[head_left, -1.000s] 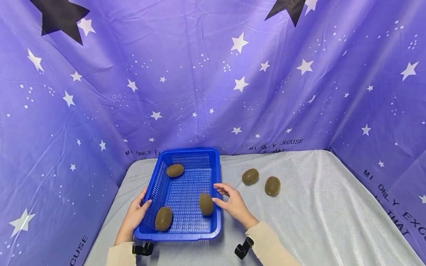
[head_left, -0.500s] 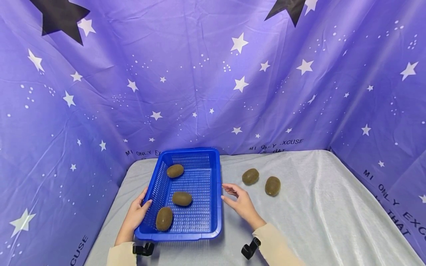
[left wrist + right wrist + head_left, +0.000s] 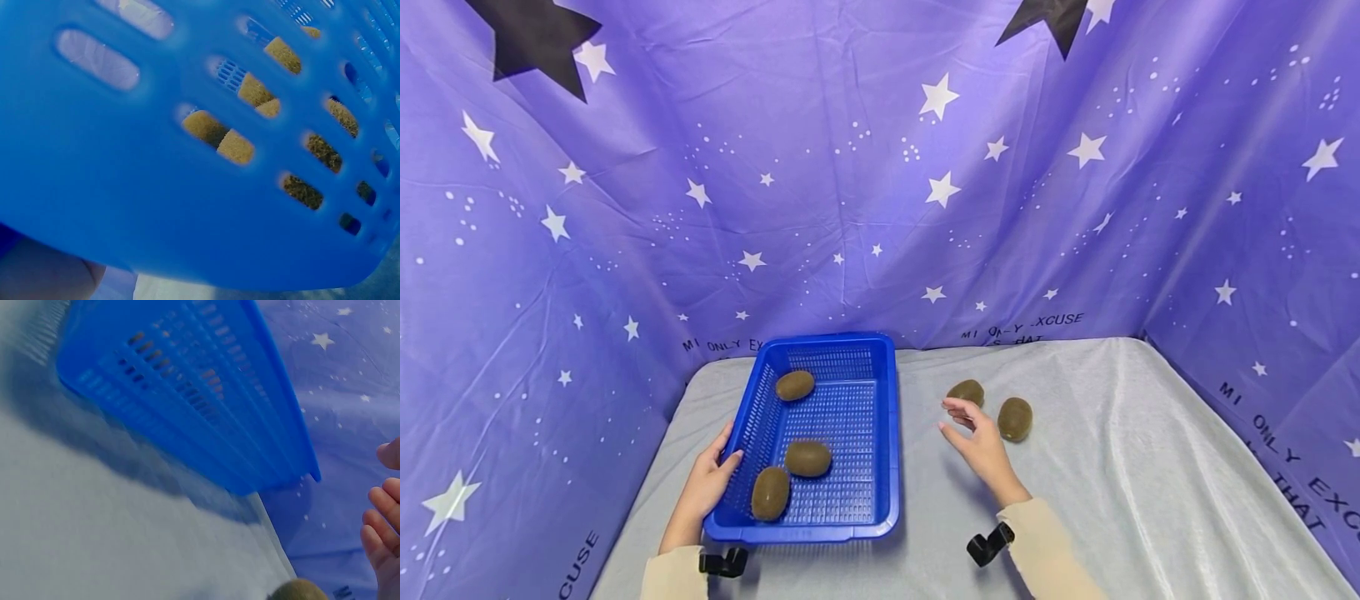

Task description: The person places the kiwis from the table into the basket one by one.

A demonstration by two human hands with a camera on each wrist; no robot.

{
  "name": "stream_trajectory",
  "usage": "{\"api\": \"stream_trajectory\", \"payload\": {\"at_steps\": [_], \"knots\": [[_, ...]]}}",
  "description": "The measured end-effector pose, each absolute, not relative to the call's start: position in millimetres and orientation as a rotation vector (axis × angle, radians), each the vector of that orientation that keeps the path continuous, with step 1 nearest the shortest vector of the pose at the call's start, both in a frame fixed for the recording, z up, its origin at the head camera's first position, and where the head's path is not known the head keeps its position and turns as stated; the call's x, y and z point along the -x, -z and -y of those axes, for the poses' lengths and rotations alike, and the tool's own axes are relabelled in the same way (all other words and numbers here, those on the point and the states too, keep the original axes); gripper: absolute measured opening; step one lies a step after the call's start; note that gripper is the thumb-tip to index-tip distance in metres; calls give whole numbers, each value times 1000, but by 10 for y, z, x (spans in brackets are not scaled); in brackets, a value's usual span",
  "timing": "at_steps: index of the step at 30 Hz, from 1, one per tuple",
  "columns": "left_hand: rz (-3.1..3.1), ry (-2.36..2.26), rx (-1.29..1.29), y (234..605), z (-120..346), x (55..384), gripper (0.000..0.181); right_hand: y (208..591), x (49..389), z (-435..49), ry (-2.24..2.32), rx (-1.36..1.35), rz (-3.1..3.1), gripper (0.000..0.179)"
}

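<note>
A blue plastic basket (image 3: pixel 891 433) with slotted walls holds three brown kiwis: one at the far left (image 3: pixel 794 386), one lying sideways (image 3: pixel 808 458), one near the front left corner (image 3: pixel 771 493). My left hand (image 3: pixel 703 479) grips the basket's left rim, thumb over the top. The left wrist view shows the slotted wall (image 3: pixel 156 194) close up, kiwis visible through the holes. My right hand (image 3: pixel 981 446), fingers loosely bent and holding nothing, is right of the basket. Its fingertips overlap a kiwi (image 3: pixel 967 389) on the cloth; another kiwi (image 3: pixel 1016 420) lies just right of it.
A pale grey cloth (image 3: pixel 1120 483) covers the table. Purple curtains (image 3: pixel 850 208) with stars stand behind and at both sides, close to the basket's far end. A black wrist camera (image 3: pixel 990 544) sits beneath the right sleeve.
My right hand has moved right, away from the basket, toward the kiwis on the cloth. The kiwi by the basket's right wall has rolled left beside the front one. My left hand stays put.
</note>
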State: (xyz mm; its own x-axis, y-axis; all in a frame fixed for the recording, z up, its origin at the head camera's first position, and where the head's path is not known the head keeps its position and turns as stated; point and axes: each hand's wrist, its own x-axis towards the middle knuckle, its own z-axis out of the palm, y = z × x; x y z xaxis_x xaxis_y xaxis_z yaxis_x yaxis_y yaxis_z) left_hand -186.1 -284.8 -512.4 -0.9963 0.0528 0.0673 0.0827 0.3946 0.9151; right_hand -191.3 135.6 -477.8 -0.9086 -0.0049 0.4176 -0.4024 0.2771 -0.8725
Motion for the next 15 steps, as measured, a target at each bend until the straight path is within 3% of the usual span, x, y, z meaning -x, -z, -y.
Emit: {"api": "stream_trajectory", "payload": {"at_steps": [9,15], "knots": [[2610,1688,106,5145,2848,1863,57,4792,1969,-1588,-1724,-152,2191,34],[2616,1692,87,5137,2847,1857,57,5084,2108,-1804,-1710,46,2126,31]]}}
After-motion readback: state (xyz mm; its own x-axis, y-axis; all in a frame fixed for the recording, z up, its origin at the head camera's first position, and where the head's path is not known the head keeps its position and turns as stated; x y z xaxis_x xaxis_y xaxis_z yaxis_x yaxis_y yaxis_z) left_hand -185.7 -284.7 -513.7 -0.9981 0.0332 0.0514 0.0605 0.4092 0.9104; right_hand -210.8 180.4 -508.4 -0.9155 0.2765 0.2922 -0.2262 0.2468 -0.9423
